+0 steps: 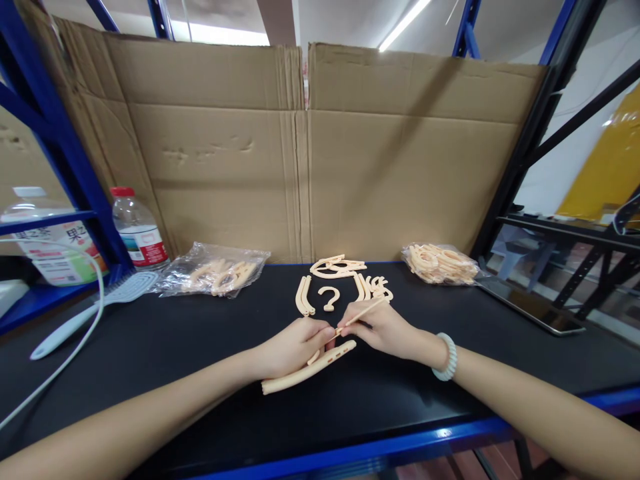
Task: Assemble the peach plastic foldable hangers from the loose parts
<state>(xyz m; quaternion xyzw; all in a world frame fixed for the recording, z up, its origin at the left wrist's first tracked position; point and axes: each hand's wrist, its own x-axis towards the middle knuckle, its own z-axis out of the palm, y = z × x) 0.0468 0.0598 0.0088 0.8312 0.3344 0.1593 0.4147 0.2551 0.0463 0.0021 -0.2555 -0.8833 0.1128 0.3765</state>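
Observation:
My left hand is closed round a long curved beige plastic arm that lies on the black shelf top near the front edge. My right hand pinches a thin beige plastic rod, its lower end meeting the curved arm between my two hands. Just behind my hands lie loose beige parts: a pair of curved strips, a question-mark-shaped hook, a pile of flat pieces and some small curved bits.
A clear bag of beige parts lies at back left, another bag at back right. A water bottle, a grey brush and a white cable sit left. Cardboard walls the back. A flat tablet-like slab lies right.

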